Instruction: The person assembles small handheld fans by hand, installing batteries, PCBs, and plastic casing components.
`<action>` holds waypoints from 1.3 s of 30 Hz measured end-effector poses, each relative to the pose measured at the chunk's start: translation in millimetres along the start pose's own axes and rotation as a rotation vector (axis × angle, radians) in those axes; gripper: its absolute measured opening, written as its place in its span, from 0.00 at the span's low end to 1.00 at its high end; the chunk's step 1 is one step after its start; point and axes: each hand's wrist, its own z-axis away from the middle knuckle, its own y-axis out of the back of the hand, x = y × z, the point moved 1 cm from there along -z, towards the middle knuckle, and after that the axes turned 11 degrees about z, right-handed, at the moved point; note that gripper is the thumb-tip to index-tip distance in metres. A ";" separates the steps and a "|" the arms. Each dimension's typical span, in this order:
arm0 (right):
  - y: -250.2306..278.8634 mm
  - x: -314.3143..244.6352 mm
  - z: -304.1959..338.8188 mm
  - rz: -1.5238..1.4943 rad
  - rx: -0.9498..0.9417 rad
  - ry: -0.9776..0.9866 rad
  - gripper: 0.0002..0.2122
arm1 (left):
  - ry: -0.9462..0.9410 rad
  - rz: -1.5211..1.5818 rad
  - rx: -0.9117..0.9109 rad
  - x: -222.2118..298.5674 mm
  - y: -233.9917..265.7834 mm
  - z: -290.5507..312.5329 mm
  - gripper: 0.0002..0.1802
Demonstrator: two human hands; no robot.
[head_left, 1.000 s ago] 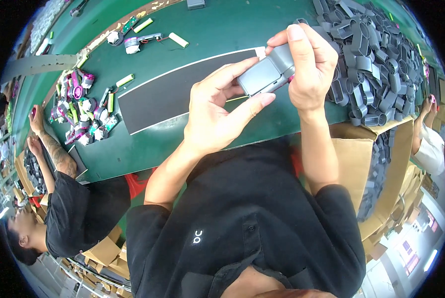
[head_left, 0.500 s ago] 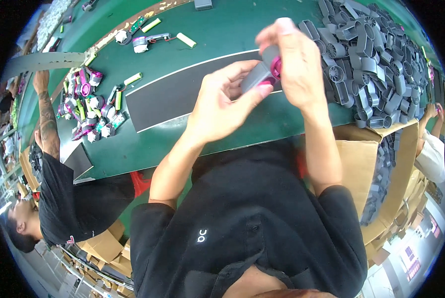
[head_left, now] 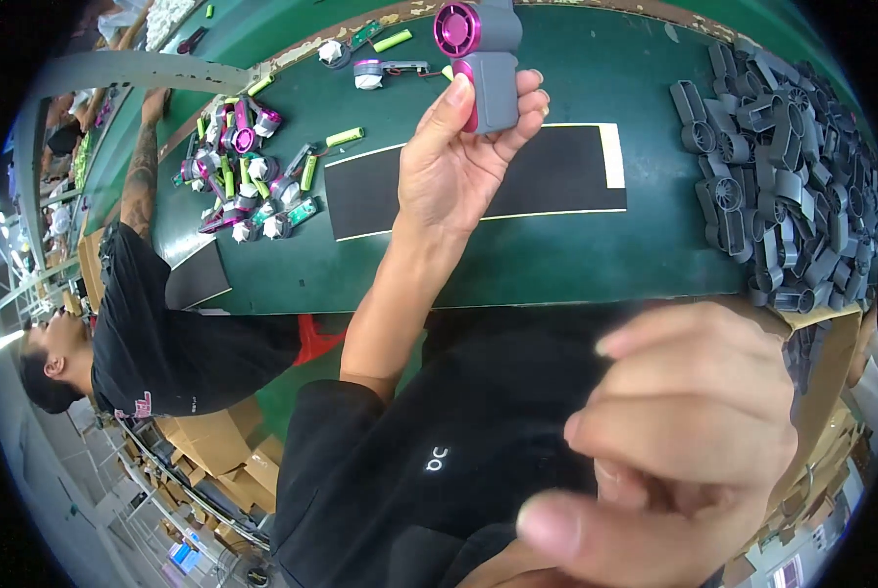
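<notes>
My left hand (head_left: pixel 453 176) is raised over the bench, gripping a small handheld fan (head_left: pixel 499 90) by its grey body. Thumb on one side and fingers on the other hold it upright. The fan's round head, with a magenta grille, faces me above the thumb, and its top reaches the picture's upper edge. Large and slightly blurred, my right hand (head_left: pixel 684 431) is close in front of my chest. Its fingers are loosely curled, the thumb stands apart from them, and nothing shows in it. Beneath my left hand lies a black mat (head_left: pixel 566 176) with pale edges.
Several fan assemblies with green cells (head_left: pixel 248 171) lie heaped at left on the green bench (head_left: pixel 517 265). Loose parts lie behind the mat. A big pile of grey housings (head_left: pixel 782 176) covers the right end, above a cardboard box (head_left: pixel 816 421). A co-worker (head_left: pixel 184 323) is at left.
My right hand has left the fan and come back toward me. My left hand has lifted the fan farther out and turned it upright. The view has shifted to the right.
</notes>
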 end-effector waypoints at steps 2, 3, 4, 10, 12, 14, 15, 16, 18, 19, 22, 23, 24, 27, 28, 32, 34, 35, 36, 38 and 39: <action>0.1 -5.1 0.8 0.005 -0.013 -0.020 0.03 | -0.017 0.016 0.001 8.4 5.4 0.0 0.30; 2.5 -5.7 3.4 0.013 -0.016 -0.038 0.03 | -0.034 0.058 -0.014 11.5 7.1 -1.3 0.30; 4.6 -5.9 5.7 0.020 -0.018 -0.055 0.02 | -0.053 0.099 -0.029 16.2 8.8 -2.7 0.29; 6.8 -10.7 -4.3 -0.021 -0.034 -0.228 0.05 | -0.211 0.187 -0.142 66.2 13.2 -8.8 0.26; 3.1 -14.6 -10.9 -0.054 -0.034 -0.329 0.07 | -0.279 0.144 -0.142 81.5 12.4 -11.2 0.27; -6.5 -11.1 -6.4 -0.068 0.023 -0.272 0.05 | -0.339 0.086 -0.154 103.0 13.7 -2.9 0.25; -12.6 -8.1 -5.7 -0.076 0.084 -0.201 0.03 | -0.348 0.034 -0.182 116.0 11.7 -1.3 0.23; -18.0 -4.3 -6.0 -0.087 0.144 -0.127 0.02 | -0.358 0.031 -0.185 118.2 12.6 -4.8 0.23; 23.5 6.6 -28.4 -0.103 -0.336 0.105 0.07 | -0.454 -0.101 -0.016 123.7 12.1 -20.5 0.22; 18.2 15.7 -18.6 -0.133 -0.239 0.140 0.08 | -0.508 -0.165 0.014 133.6 13.2 -20.2 0.22; -4.7 40.2 -25.9 -0.229 0.048 0.384 0.11 | -0.478 -0.156 0.036 157.9 10.4 -45.5 0.23; 11.9 35.0 -20.3 -0.249 -0.062 0.246 0.09 | -0.463 -0.163 0.058 171.7 20.5 -63.0 0.22; 22.1 39.9 -14.5 -0.317 -0.176 0.140 0.10 | -0.455 -0.211 0.099 188.3 21.8 -63.4 0.20; 12.9 59.0 -20.7 -0.157 -0.165 -0.058 0.11 | -0.333 -0.444 0.072 191.1 59.4 -155.2 0.19; -11.2 82.7 -22.2 -0.164 -0.174 -0.100 0.11 | -0.423 -0.642 0.214 202.7 51.5 -151.7 0.15; -66.1 178.0 2.4 -0.052 -0.109 -0.363 0.17 | -0.424 -1.183 0.442 197.2 96.9 -238.5 0.20; -93.3 218.8 26.3 0.090 -0.065 -0.457 0.17 | -0.546 -1.559 0.585 195.1 117.5 -271.7 0.30; -104.4 234.5 43.3 0.129 -0.033 -0.496 0.16 | -0.470 -1.614 0.601 178.1 107.2 -286.4 0.33; -108.1 242.6 54.8 0.165 -0.004 -0.535 0.16 | -0.394 -1.668 0.623 161.1 97.2 -296.0 0.36; -109.1 236.2 52.2 0.180 -0.006 -0.542 0.15 | -0.388 -1.807 0.688 149.5 85.5 -319.8 0.33; -110.2 238.7 51.6 0.215 -0.012 -0.471 0.15 | -0.411 -1.835 0.748 145.3 85.3 -334.1 0.34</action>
